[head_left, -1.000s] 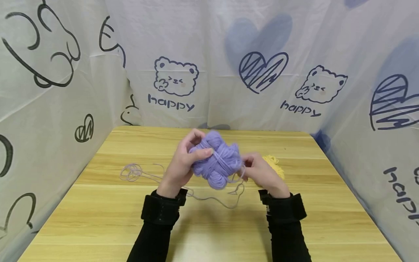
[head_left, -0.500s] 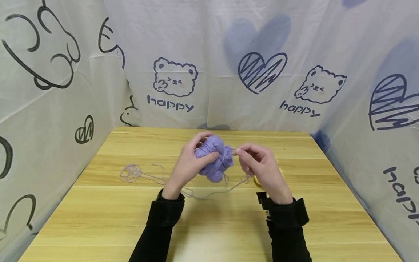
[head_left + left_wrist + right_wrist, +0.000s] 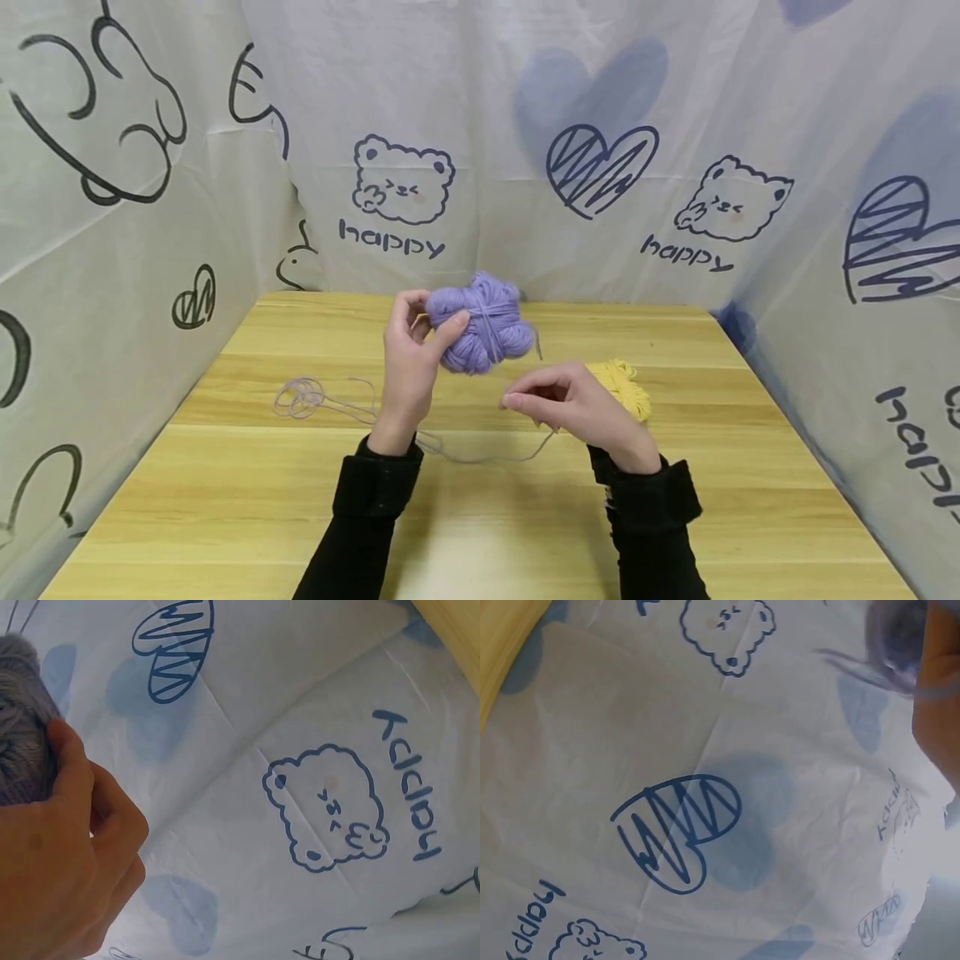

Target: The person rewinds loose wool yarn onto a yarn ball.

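Note:
My left hand (image 3: 412, 367) grips a purple yarn ball (image 3: 483, 325) above the table, thumb across its front and fingers behind. Strands of yarn cross the middle of the ball and bind it into bulging lobes. In the left wrist view the ball (image 3: 22, 724) shows only at the left edge, beside my hand (image 3: 67, 847). Lower and to the right, my right hand (image 3: 581, 408) pinches a purple strand between thumb and fingertips. A short loose end (image 3: 537, 343) hangs from the ball's right side. The right wrist view catches just a blurred part of the ball (image 3: 900, 637) and hand (image 3: 937, 705).
A yellow yarn bundle (image 3: 622, 387) lies on the wooden table (image 3: 480, 533) behind my right hand. To the left a loose purple yarn tangle (image 3: 300, 397) rests on the table, its strand (image 3: 487, 460) running toward my right hand. Printed white cloth (image 3: 495, 225) hangs around the table.
The ball has turned in my left hand and moved up and slightly left. My right hand has come down, pulling the strand away from beside the ball to below it.

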The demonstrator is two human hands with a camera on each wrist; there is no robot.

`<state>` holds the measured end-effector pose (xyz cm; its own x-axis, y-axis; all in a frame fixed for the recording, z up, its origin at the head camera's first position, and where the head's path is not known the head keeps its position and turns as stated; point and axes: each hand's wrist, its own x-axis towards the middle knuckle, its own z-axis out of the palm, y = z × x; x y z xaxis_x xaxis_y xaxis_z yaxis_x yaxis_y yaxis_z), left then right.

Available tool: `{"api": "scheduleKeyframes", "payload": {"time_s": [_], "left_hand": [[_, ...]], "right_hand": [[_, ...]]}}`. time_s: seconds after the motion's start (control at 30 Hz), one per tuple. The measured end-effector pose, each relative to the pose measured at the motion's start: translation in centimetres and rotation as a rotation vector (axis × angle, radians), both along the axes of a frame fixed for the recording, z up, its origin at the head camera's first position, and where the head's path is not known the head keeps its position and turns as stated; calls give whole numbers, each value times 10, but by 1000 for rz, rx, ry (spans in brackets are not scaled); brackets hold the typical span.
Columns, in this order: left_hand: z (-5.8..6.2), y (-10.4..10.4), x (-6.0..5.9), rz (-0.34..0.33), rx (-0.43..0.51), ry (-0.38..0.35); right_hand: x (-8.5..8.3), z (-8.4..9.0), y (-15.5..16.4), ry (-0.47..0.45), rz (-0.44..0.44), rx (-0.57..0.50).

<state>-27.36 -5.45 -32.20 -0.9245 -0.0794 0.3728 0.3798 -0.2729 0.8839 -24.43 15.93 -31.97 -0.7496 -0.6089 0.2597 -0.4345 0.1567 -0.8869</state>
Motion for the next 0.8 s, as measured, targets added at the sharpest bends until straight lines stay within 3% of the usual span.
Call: {"api": "scheduleKeyframes", "payload": {"time_s": [0.17, 0.3, 0.43, 0.53, 0.63, 0.7, 0.8], "left_hand": [[2, -4, 2, -108, 76, 0], [5, -9, 4, -262, 84, 20], [7, -13, 7, -446, -48, 49], [7, -15, 10, -549, -222, 99], [4, -12, 11, -589, -382, 180], [2, -10, 9, -563, -477, 236], [-1, -7, 7, -465, -587, 266]], "right_hand": [[-13, -11, 1, -42, -46, 88], [-21, -17, 10, -123, -81, 54], [-21, -17, 21, -210, -144, -15], [-18, -13, 23, -240, -197, -73], [-15, -9, 21, -224, -239, -131], [-12, -7, 19, -195, -260, -167], [-5, -2, 17, -139, -279, -212]]}}
